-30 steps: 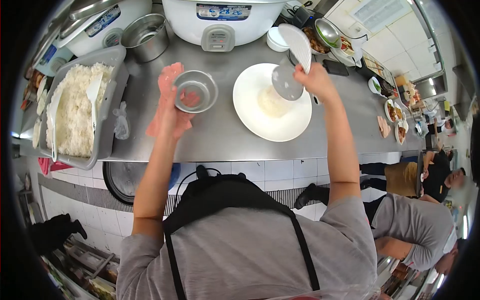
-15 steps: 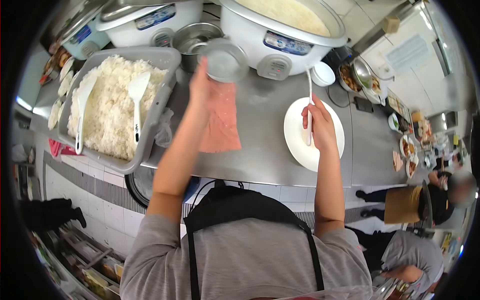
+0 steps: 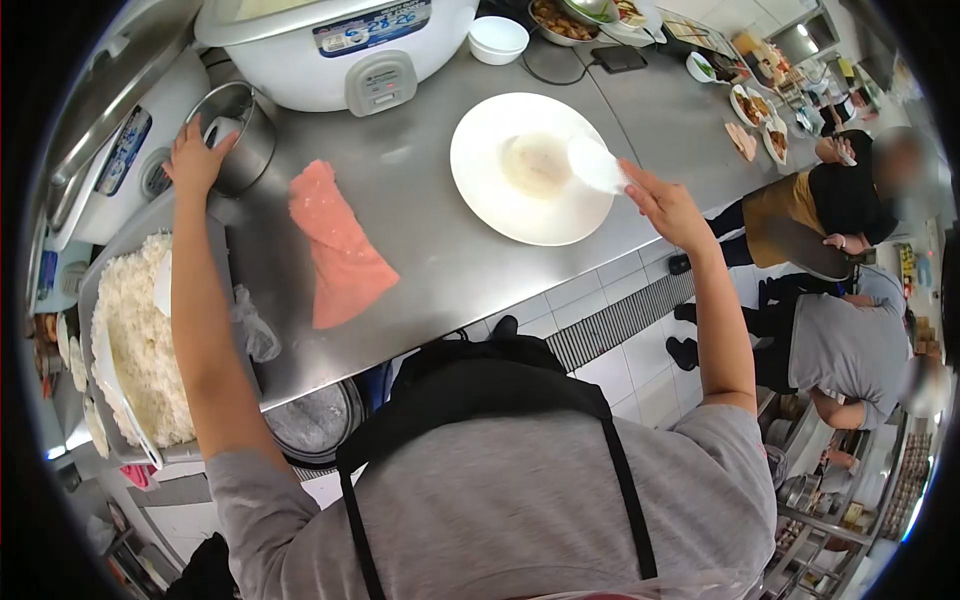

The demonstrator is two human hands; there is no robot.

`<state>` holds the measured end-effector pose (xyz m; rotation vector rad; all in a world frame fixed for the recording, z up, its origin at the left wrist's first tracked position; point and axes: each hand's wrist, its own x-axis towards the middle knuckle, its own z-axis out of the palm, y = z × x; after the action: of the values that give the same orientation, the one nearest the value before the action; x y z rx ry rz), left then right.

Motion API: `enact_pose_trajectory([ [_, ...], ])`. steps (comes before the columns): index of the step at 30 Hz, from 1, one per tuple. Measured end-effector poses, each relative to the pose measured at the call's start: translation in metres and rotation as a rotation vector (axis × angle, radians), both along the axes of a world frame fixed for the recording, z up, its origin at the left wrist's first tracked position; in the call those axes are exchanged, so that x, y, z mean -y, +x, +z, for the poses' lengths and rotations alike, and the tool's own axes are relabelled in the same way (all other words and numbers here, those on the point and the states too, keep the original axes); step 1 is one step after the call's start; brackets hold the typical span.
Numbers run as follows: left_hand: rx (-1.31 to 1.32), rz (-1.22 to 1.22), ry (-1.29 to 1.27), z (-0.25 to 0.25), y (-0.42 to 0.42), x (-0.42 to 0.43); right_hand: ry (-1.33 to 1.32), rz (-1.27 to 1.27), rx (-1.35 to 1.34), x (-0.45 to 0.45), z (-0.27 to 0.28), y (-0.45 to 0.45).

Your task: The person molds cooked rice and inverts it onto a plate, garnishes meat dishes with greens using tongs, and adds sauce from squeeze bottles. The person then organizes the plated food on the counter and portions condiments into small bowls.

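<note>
My right hand (image 3: 668, 205) is closed around the handle of a white rice paddle (image 3: 597, 165). The paddle's blade is over a large white plate (image 3: 485, 190), at the edge of a pale, cloudy round patch (image 3: 538, 165) in its middle; whether that patch is rice I cannot tell. My left hand (image 3: 200, 155) reaches to the mouth of a metal pot (image 3: 250, 150), fingers spread at its rim. Something whitish shows between thumb and fingers, mostly hidden. A pink cloth (image 3: 340, 255) lies on the steel counter (image 3: 430, 260) between both hands.
A grey tub (image 3: 215, 260) of cooked rice (image 3: 145, 350) stands left, with white paddles in it. Behind are a large white cooker (image 3: 290, 50) and white bowls (image 3: 498, 38). Food dishes line the far right. Two people (image 3: 835, 190) (image 3: 850, 345) stand on the right.
My left hand has moved left, from holding a clear bowl over the cloth to the metal pot. The paddle in my right hand has turned blade-down over the plate. The view has shifted right.
</note>
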<state>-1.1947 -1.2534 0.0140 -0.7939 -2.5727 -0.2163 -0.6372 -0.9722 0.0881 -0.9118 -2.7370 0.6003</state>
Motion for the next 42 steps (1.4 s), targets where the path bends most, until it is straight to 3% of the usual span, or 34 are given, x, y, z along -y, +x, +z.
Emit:
enact_pose_trajectory([
  [2, -0.073, -0.021, 0.023, 0.018, 0.018, -0.002, -0.047, -0.101, 0.116, 0.000, -0.001, 0.005],
  [4, -0.062, -0.167, 0.208, 0.045, 0.052, -0.005, 0.484, 0.304, 0.078, -0.004, -0.019, 0.012],
  [5, -0.060, -0.169, 0.207, 0.052, 0.069, -0.006, 0.500, 0.335, 0.087, -0.007, -0.032, 0.014],
  [7, 0.050, -0.327, 0.585, 0.063, 0.106, -0.008, 0.487, 0.277, 0.067, -0.007, -0.057, 0.008],
  [10, 0.157, -0.388, 0.677, 0.066, 0.163, -0.010, 0.457, 0.156, 0.054, -0.009, -0.074, -0.006],
  [13, 0.213, -0.439, 0.685, 0.043, 0.192, 0.003, 0.513, 0.175, 0.098, -0.007, -0.061, -0.008],
  [16, 0.324, -0.452, 0.713, 0.028, 0.218, 0.017, 0.323, 0.173, 0.156, 0.016, -0.055, -0.010],
  [18, 0.341, -0.460, 0.716, 0.018, 0.226, 0.021, 0.395, 0.010, 0.169, 0.026, -0.071, -0.020],
  [23, 0.339, -0.475, 0.652, 0.006, 0.240, 0.044, 0.420, 0.079, 0.083, 0.003, -0.063, -0.004],
  [25, 0.398, -0.426, 0.662, 0.004, 0.244, 0.057, 0.501, 0.069, 0.299, -0.004, -0.035, 0.010],
  [28, 0.491, -0.380, 0.684, 0.001, 0.250, 0.064, 0.636, 0.078, 0.297, -0.015, -0.048, 0.008],
  [29, 0.495, -0.392, 0.686, -0.001, 0.251, 0.063, 0.756, 0.120, 0.179, -0.017, -0.062, 0.003],
  [32, 0.487, -0.429, 0.674, -0.002, 0.255, 0.059, 0.784, 0.119, 0.228, -0.009, -0.053, -0.009],
  [36, 0.463, -0.429, 0.644, 0.002, 0.262, 0.066, 0.726, 0.085, 0.419, 0.009, -0.038, -0.013],
  [40, 0.452, -0.456, 0.627, -0.004, 0.260, 0.071, 0.766, 0.054, 0.411, 0.015, -0.032, -0.028],
  [42, 0.472, -0.436, 0.658, -0.005, 0.261, 0.075, 0.497, 0.057, 0.658, 0.028, -0.028, -0.029],
])
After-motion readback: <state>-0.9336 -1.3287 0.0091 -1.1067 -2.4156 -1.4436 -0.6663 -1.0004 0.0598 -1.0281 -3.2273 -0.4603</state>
